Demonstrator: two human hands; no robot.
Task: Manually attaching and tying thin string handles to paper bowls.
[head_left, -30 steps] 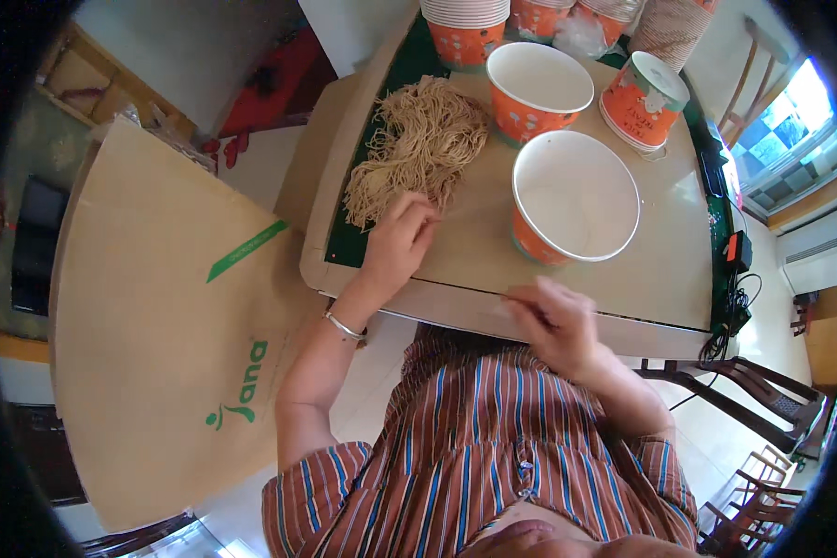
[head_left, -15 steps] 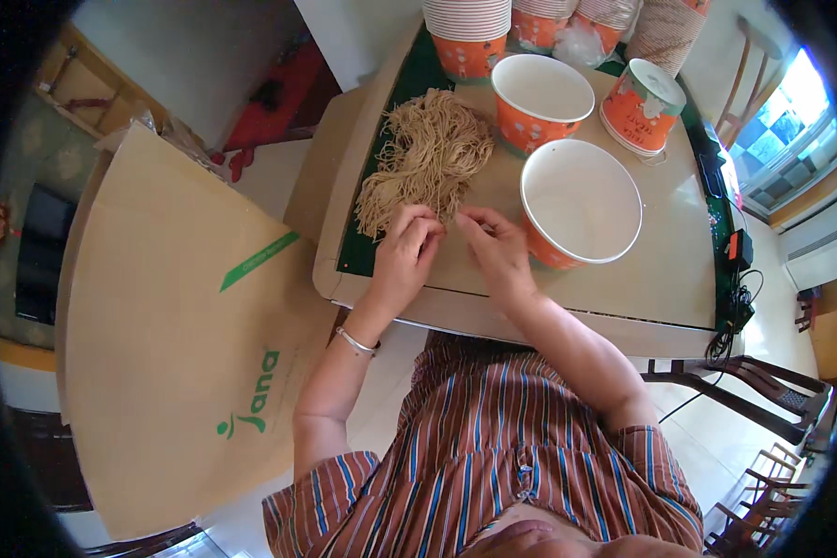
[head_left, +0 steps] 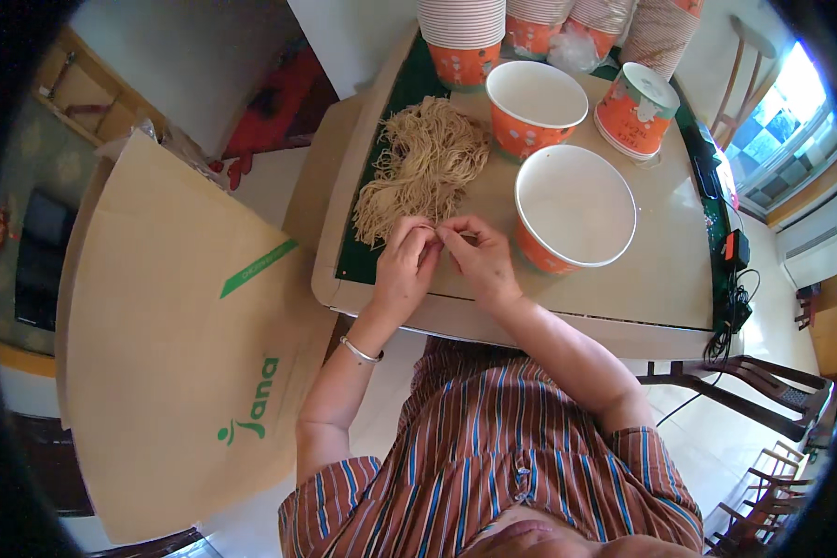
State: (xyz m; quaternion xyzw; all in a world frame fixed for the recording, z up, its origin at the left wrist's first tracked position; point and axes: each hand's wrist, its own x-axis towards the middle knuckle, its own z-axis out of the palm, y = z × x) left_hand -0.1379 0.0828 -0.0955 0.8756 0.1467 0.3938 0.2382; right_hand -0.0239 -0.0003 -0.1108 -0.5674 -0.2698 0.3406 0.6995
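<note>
A tan-topped table (head_left: 660, 293) with green showing along its edges stands in a pale-floored room, both hands working over its near left part. Well to the left of the grip, a large cardboard box (head_left: 177, 325) with a green stripe leans out beside the table. Nearer in, a pale bracelet (head_left: 361, 351) circles the wrist behind the left hand (head_left: 404, 268), whose fingers are bent inward. Just beyond this hand lies a loose heap of tan string (head_left: 428, 158), its near strands reaching the fingertips. Past the heap, at the far side, rises a stack of orange tubs (head_left: 462, 56). The right hand (head_left: 485, 262) comes in with thumb and forefinger drawn close together, its tips meeting those of the left; the gap is narrow, and I cannot tell whether a strand is pinched there. Beyond and right of the grip stands the farther open tub (head_left: 530, 135), upright; the nearer open tub (head_left: 577, 209), also upright, sits just right of the right hand. Farther right are an upturned tub (head_left: 634, 116), then black cables (head_left: 724, 339) at the table's right edge.
</note>
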